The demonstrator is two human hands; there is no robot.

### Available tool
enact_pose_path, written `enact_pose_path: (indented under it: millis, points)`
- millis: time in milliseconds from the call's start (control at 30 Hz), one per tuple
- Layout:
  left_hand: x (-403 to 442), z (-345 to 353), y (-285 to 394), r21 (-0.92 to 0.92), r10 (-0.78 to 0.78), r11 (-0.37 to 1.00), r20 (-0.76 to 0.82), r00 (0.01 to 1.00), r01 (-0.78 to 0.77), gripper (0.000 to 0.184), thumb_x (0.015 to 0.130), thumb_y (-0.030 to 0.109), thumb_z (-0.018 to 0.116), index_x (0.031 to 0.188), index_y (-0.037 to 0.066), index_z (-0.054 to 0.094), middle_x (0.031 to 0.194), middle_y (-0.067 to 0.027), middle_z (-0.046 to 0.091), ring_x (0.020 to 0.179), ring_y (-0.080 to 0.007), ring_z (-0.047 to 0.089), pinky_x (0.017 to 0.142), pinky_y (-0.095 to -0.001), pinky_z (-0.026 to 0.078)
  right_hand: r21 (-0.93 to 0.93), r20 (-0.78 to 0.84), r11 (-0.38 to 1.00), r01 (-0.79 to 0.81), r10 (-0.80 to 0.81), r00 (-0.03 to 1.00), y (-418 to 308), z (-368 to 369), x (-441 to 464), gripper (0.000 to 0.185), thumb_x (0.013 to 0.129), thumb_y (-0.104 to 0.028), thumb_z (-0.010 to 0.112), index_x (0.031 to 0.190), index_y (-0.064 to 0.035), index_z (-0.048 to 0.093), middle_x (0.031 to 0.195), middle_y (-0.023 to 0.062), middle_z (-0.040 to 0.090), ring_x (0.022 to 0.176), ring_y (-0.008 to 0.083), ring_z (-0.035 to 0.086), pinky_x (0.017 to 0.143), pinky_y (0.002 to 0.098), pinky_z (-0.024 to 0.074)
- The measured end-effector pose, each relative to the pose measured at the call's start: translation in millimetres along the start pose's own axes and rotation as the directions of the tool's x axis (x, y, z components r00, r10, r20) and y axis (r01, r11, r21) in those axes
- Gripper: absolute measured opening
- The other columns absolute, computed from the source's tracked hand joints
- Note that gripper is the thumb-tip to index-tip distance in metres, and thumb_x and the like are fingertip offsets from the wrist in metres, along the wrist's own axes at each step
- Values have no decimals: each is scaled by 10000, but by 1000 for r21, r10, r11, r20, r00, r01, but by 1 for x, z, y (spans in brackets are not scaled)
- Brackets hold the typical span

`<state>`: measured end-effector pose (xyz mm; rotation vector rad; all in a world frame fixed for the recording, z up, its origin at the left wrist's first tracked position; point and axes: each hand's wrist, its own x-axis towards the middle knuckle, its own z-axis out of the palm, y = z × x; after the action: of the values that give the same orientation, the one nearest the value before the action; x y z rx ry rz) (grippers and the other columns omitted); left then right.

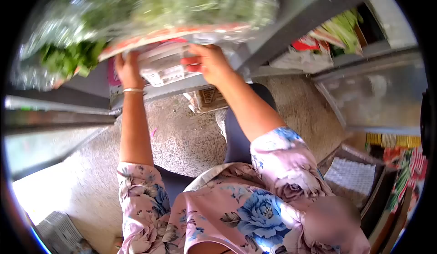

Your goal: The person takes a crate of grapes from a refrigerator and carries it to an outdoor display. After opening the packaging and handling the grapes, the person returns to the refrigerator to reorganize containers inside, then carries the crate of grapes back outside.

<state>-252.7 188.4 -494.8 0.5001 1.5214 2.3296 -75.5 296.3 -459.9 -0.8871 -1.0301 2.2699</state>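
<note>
A white plastic basket (165, 68) with slotted sides sits between my two hands, low at the shelf opening. My right hand (210, 63) is at its right side, fingers curled in against the rim. At the basket's left side is my left hand (129, 71), its fingertips hidden under the red-and-white edge above. Over both hands bulges a large clear plastic bag of leafy greens (164, 8), blurred. Darker green leaves (73, 58) stick out at its left end. What else is in the basket I cannot make out.
Glass-panelled doors stand open at the left (59, 140) and right (378, 92). Behind the grey frame (309, 17) lie more bagged vegetables (337, 33). A cardboard box (209, 100) is on the floor under the shelf. Boxes (350, 176) and packets are at the lower right.
</note>
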Motion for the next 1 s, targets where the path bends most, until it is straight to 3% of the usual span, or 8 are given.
enact_pose_path:
  millis: [100,167,267,333,433,533,700,1000]
  points:
    - [-10,11,8,65,-25,997,-74,997,30,305,782,116,556,1064,9,512,870,-56,571,750,-136,547,680,-273,446,-234,-13,969,-85,84,996,-13,1,-20,374,863,-350,476,966,5,539,818,104,627,771,219,631,530,285,485]
    - [-8,14,-7,654,234,744,-59,970,-139,434,711,224,624,1053,-19,516,883,-129,572,742,-197,548,710,-303,447,-727,-89,686,34,-144,986,-20,2,-41,448,864,-420,467,798,-1,612,733,79,615,588,136,561,495,253,424]
    - [-28,40,1,461,407,837,-165,898,-294,436,622,167,550,1000,-48,537,1001,-225,498,934,-358,478,836,-405,389,-908,238,109,404,-661,712,-26,-10,-41,225,789,-208,628,893,-15,573,785,48,580,722,129,543,661,245,426]
    - [-42,49,8,401,403,870,-238,884,-288,435,585,149,557,968,-57,551,938,-230,496,894,-366,478,813,-406,396,-906,395,-149,396,-634,665,-27,21,-54,488,708,-198,702,1109,-17,491,1062,108,513,1007,194,467,893,320,347]
    - [-43,44,13,346,376,903,-341,862,-257,447,583,143,557,980,-62,544,958,-223,491,923,-357,463,833,-401,372,-830,509,-475,292,-431,746,-29,17,-14,534,688,-190,711,1127,-10,466,1113,109,495,1035,206,453,906,323,337]
    - [-45,42,15,249,292,943,-295,910,-222,461,585,142,555,997,-63,534,981,-209,477,964,-347,437,861,-399,331,-903,419,-259,343,-353,837,-39,6,7,486,689,-168,690,1095,-14,471,1056,84,512,986,181,471,875,288,347]
    - [-44,41,9,267,346,928,-348,871,-261,492,572,156,542,1016,-55,525,976,-188,459,999,-326,428,862,-398,309,-852,489,-416,320,-408,771,-30,4,6,347,710,-112,644,1016,-24,506,974,47,540,877,106,468,782,236,363]
    - [-23,47,-2,322,444,889,-431,786,-326,489,507,204,540,938,-24,573,892,-163,488,753,-296,528,726,-367,392,-878,477,-307,368,-481,736,-14,10,6,223,718,-113,656,880,7,561,829,19,578,765,93,476,720,227,374]
